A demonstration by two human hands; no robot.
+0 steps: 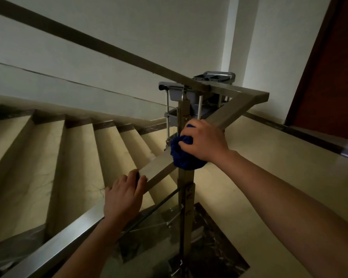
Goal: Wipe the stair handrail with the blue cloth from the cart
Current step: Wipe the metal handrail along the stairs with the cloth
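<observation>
Left hand (pixel 125 197) rests on the flat, square-edged brushed-metal stair handrail (pixel 159 169), fingers loosely spread along its top face. Further up that rail, the right hand (pixel 204 141) curls round the bunched, crumpled dark-blue cloth (pixel 180 157), holding it against the rail at the slim metal post (pixel 186 197). Behind it, a grey plastic cart (pixel 219 77) stands on the landing

right hand (pixel 204 140) gripping blue cloth (pixel 182 155) on handrail (pixel 161 167), left hand (pixel 125 195) resting on rail

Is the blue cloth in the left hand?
No, the right hand grips the cloth on the handrail; the left hand only rests on it.
</observation>
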